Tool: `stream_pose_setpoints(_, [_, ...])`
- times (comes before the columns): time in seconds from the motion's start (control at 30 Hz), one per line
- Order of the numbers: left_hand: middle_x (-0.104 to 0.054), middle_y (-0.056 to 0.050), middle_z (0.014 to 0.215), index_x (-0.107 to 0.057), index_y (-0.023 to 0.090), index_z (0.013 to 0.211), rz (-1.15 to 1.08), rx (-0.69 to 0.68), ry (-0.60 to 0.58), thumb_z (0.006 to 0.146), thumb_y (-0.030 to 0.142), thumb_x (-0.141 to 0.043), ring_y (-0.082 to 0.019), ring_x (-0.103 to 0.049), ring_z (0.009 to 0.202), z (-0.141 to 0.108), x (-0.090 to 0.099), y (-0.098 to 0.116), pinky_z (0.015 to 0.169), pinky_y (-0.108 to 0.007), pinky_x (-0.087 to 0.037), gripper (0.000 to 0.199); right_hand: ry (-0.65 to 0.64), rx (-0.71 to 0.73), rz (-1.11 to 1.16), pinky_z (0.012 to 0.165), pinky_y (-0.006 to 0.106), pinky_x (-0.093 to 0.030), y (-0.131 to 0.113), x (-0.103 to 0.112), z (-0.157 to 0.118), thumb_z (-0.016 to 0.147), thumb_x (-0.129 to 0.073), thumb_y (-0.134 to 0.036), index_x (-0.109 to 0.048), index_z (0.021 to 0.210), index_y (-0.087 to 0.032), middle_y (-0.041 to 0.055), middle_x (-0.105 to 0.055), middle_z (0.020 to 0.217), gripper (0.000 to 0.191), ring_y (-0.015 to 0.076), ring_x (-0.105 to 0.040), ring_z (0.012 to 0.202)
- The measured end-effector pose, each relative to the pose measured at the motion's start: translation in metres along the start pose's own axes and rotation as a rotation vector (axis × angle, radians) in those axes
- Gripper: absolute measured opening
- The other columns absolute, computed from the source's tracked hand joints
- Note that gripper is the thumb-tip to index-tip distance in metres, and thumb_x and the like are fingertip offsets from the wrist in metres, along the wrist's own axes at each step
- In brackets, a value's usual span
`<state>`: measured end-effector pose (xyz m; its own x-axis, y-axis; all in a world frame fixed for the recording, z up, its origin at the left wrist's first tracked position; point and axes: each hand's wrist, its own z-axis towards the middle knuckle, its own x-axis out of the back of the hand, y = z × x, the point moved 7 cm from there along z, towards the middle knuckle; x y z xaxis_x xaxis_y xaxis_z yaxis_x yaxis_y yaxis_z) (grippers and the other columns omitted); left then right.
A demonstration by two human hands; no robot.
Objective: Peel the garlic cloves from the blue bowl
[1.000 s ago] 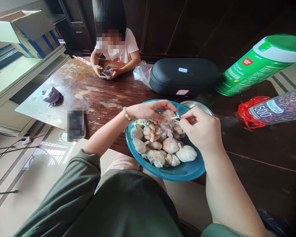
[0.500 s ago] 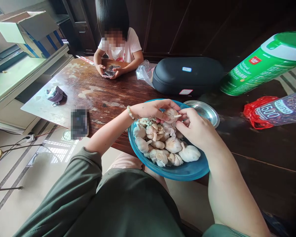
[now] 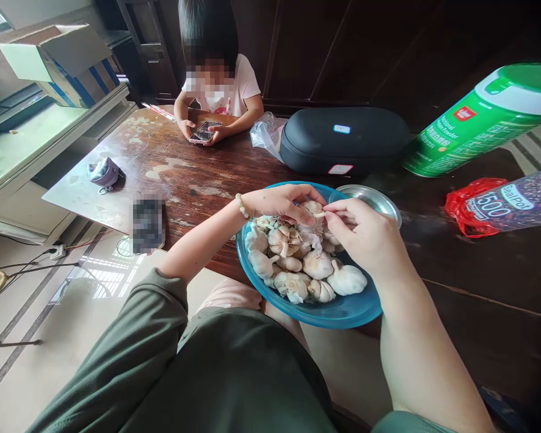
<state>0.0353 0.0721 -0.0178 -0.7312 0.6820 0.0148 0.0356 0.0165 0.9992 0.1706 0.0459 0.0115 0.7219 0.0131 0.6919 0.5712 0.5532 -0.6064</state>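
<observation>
My left hand (image 3: 284, 203) holds a papery white garlic bulb (image 3: 313, 208) just above a wide blue plate (image 3: 342, 316). My right hand (image 3: 360, 234) comes in from the right, its fingertips pinching at the top of that bulb. Several more garlic bulbs (image 3: 304, 264) and loose cloves fill the plate under both hands. A shallow steel dish (image 3: 369, 198) sits behind the plate, partly hidden by my right hand.
The dark wooden table (image 3: 184, 168) holds a black zip case (image 3: 342, 141), a green canister (image 3: 473, 129), a red plastic bag (image 3: 462, 207), a spice bottle (image 3: 514, 201), a small purse (image 3: 104, 172) and a blurred phone (image 3: 147, 224). Across it, a seated person (image 3: 219, 90) holds a phone.
My right hand has risen from over the plate, and its fingertips now pinch at the top of the bulb. My left hand stays on the bulb.
</observation>
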Motion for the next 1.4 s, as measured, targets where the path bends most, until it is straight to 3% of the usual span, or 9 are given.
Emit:
stream_pose_setpoints(0.2, [-0.057, 0.0, 0.078, -0.059, 0.013, 0.104, -0.012, 0.016, -0.012, 0.07, 0.032, -0.081, -0.008, -0.048, 0.059, -0.001, -0.002, 0.001, 0.053, -0.024, -0.038, 0.045, -0.019, 0.061, -0.035, 0.069, 0.037, -0.058, -0.004, -0.001, -0.001, 0.087, -0.061, -0.029, -0.066, 0.102, -0.022, 0.0053, -0.073, 0.089, 0.017, 0.023, -0.071, 0.075])
stream_pose_setpoints(0.53, [-0.059, -0.001, 0.079, -0.061, 0.014, 0.106, 0.073, 0.006, -0.036, 0.072, 0.036, -0.078, -0.01, -0.051, 0.061, -0.001, -0.002, 0.0, 0.054, -0.025, -0.038, 0.044, -0.02, 0.171, -0.076, 0.068, 0.038, -0.056, -0.012, -0.002, -0.003, 0.089, -0.057, -0.024, -0.068, 0.094, -0.023, 0.0049, -0.073, 0.086, 0.012, 0.023, -0.069, 0.073])
stream_pose_setpoints(0.8, [-0.057, 0.001, 0.08, -0.058, 0.012, 0.111, 0.115, 0.038, -0.043, 0.074, 0.031, -0.076, -0.009, -0.051, 0.065, -0.005, -0.004, 0.003, 0.059, -0.023, -0.041, 0.045, 0.005, 0.266, -0.129, 0.062, 0.034, -0.053, -0.015, -0.001, -0.003, 0.086, -0.057, -0.017, -0.066, 0.088, -0.021, 0.0032, -0.071, 0.08, 0.01, 0.019, -0.065, 0.063])
stream_pose_setpoints(0.93, [-0.058, 0.001, 0.08, -0.059, 0.012, 0.11, 0.097, 0.039, -0.041, 0.075, 0.031, -0.076, -0.007, -0.049, 0.062, -0.005, -0.005, 0.005, 0.058, -0.023, -0.039, 0.044, 0.03, 0.243, -0.12, 0.063, 0.035, -0.054, -0.014, 0.0, -0.003, 0.086, -0.057, -0.018, -0.065, 0.089, -0.021, 0.0036, -0.07, 0.079, 0.009, 0.0203, -0.066, 0.066])
stream_pose_setpoints(1.17, [-0.055, 0.002, 0.069, -0.059, 0.011, 0.103, 0.034, 0.024, -0.015, 0.076, 0.049, -0.077, -0.008, -0.048, 0.054, -0.003, -0.003, 0.0, 0.049, -0.021, -0.032, 0.05, 0.004, 0.17, -0.056, 0.065, 0.035, -0.056, -0.01, 0.0, -0.003, 0.088, -0.065, -0.029, -0.065, 0.101, -0.021, 0.0063, -0.071, 0.094, 0.016, 0.0212, -0.068, 0.073])
stream_pose_setpoints(1.4, [-0.054, 0.002, 0.068, -0.064, 0.01, 0.104, 0.095, 0.084, -0.049, 0.075, 0.057, -0.074, -0.007, -0.048, 0.055, -0.006, -0.007, 0.002, 0.049, -0.021, -0.034, 0.056, -0.006, 0.256, -0.059, 0.071, 0.037, -0.055, -0.02, 0.001, -0.002, 0.091, -0.061, -0.025, -0.067, 0.097, -0.024, 0.0046, -0.071, 0.091, 0.009, 0.0228, -0.068, 0.079])
